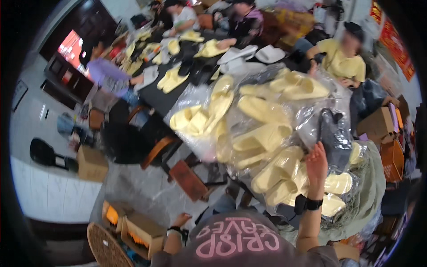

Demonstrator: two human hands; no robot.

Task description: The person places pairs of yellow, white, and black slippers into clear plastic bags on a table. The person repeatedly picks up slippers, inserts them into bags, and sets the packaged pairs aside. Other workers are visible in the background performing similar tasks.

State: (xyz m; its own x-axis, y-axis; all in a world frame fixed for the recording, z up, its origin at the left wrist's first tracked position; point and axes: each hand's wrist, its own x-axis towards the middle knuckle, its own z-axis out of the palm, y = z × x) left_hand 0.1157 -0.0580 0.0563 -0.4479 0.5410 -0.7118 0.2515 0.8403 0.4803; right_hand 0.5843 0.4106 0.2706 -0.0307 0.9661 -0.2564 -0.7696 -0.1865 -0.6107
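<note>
I see my right hand (316, 161) raised at centre right of the frame, fingers spread and pressed flat against a big clear bag (267, 129) stuffed with pale yellow slippers (262, 138); I cannot tell whether the fingers actually pinch the plastic. A black watch (307, 204) sits on that wrist. The bag fills the middle and right of the frame, and a dark slipper pair (332, 133) in its own wrap lies just above my fingertips. My left hand (181, 219) is low at centre bottom, half open with fingers loosely curled, holding nothing I can make out, near an open cardboard box (140, 231) and a round woven basket (104, 247) at lower left. A grey cap (235, 238) with pink lettering takes up the bottom edge between my arms. Beyond the bag, a long dark table (164, 100) in the upper centre carries more yellow and white slippers, with people seated around it.
</note>
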